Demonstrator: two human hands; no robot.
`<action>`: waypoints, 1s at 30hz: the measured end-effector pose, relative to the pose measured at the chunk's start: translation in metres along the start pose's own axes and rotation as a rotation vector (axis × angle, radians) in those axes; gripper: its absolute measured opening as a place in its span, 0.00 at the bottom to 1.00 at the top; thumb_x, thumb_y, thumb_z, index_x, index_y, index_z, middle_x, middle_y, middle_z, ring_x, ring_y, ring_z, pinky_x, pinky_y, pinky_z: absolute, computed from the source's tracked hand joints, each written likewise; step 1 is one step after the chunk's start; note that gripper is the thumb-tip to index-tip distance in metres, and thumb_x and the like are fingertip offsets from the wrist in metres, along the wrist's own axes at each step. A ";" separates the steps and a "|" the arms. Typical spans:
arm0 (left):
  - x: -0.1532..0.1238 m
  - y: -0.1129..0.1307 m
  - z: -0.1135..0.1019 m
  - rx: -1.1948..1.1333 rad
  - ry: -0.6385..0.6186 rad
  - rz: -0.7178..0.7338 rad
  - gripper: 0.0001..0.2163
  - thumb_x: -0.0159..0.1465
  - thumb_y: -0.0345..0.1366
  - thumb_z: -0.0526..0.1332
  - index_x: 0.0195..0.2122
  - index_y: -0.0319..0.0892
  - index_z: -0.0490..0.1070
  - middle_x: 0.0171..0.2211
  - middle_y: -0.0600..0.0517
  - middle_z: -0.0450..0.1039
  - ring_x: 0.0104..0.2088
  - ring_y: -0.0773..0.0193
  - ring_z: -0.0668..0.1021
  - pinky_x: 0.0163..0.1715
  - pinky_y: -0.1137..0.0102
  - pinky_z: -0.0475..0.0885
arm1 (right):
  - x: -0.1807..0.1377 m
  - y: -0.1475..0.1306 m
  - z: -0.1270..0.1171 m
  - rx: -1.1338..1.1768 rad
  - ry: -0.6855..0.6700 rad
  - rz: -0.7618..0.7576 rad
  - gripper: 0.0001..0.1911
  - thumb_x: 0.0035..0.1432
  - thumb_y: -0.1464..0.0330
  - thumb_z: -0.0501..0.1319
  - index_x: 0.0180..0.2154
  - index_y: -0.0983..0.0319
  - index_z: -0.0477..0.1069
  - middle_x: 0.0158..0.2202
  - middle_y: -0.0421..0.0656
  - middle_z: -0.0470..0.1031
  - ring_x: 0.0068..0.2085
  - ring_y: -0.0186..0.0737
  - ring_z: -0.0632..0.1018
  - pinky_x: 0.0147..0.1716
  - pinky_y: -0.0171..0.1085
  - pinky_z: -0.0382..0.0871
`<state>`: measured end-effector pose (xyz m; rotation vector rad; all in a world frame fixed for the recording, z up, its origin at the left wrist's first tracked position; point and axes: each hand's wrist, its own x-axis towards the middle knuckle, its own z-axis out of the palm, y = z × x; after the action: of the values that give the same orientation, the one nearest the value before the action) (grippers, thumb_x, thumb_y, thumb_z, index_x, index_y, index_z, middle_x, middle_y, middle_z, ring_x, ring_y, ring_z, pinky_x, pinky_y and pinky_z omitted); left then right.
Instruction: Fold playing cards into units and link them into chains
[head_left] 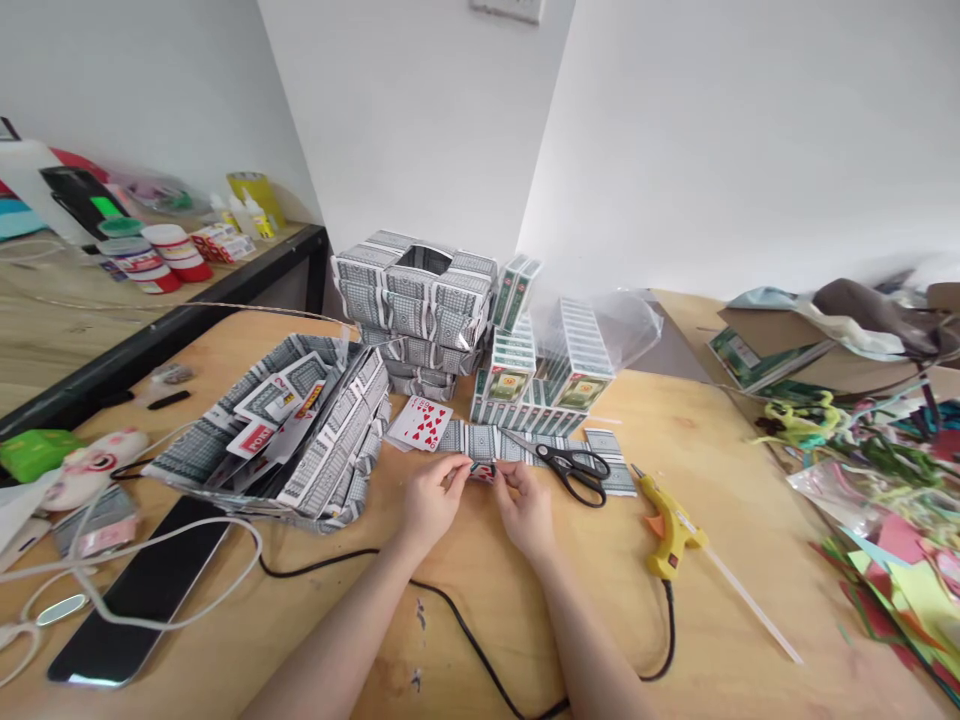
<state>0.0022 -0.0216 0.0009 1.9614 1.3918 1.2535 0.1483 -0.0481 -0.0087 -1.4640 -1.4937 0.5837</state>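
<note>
Between my left hand (pixel 433 500) and my right hand (pixel 525 508) is a small playing card (pixel 482 471), bent or folded, with red marks showing. Both hands pinch it by its ends, fingertips closed. Just beyond them runs a row of patterned card pieces (pixel 481 440) lying on the table. Black-handled scissors (pixel 574 466) rest on that row, right of my right hand. Past my left hand lies a fanned stack of heart cards (pixel 421 424), face up. Farther right, a yellow glue gun (pixel 670 530) lies with a clear glue stick in its back.
A card-built box (pixel 330 470) holding loose cards stands left; more card-built boxes (pixel 416 290) are stacked behind. Card packs (pixel 517 375) stand at the back centre. A phone (pixel 142 590) and white cable lie front left. A black cord (pixel 469 625) crosses under my forearms. Coloured scraps (pixel 907 570) lie right.
</note>
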 end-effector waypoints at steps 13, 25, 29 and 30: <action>0.000 -0.001 0.001 0.020 -0.011 0.007 0.07 0.59 0.35 0.56 0.33 0.42 0.72 0.30 0.52 0.77 0.30 0.66 0.78 0.31 0.74 0.71 | -0.001 0.003 0.002 -0.065 0.036 0.019 0.08 0.53 0.69 0.54 0.35 0.62 0.68 0.26 0.42 0.76 0.28 0.38 0.77 0.26 0.32 0.68; 0.002 0.003 0.003 0.008 -0.022 0.066 0.04 0.58 0.33 0.57 0.31 0.42 0.71 0.29 0.52 0.76 0.30 0.67 0.77 0.31 0.74 0.71 | 0.001 0.002 0.000 -0.011 0.001 -0.066 0.05 0.56 0.69 0.52 0.30 0.60 0.65 0.28 0.43 0.76 0.30 0.38 0.77 0.30 0.34 0.70; 0.001 0.004 0.003 -0.005 -0.036 0.073 0.05 0.58 0.33 0.57 0.31 0.43 0.72 0.29 0.52 0.77 0.30 0.67 0.77 0.31 0.74 0.72 | 0.001 0.003 -0.001 -0.070 0.010 -0.092 0.05 0.55 0.72 0.51 0.29 0.59 0.64 0.27 0.42 0.75 0.29 0.39 0.77 0.29 0.34 0.69; 0.001 0.005 0.003 -0.012 -0.040 0.067 0.05 0.57 0.33 0.58 0.32 0.43 0.73 0.29 0.52 0.77 0.29 0.67 0.77 0.31 0.74 0.72 | 0.001 0.003 -0.001 -0.080 0.016 -0.096 0.05 0.54 0.73 0.51 0.28 0.59 0.63 0.26 0.42 0.75 0.29 0.38 0.77 0.29 0.34 0.69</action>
<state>0.0071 -0.0224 0.0036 2.0291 1.3060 1.2416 0.1506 -0.0472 -0.0111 -1.4456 -1.5808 0.4578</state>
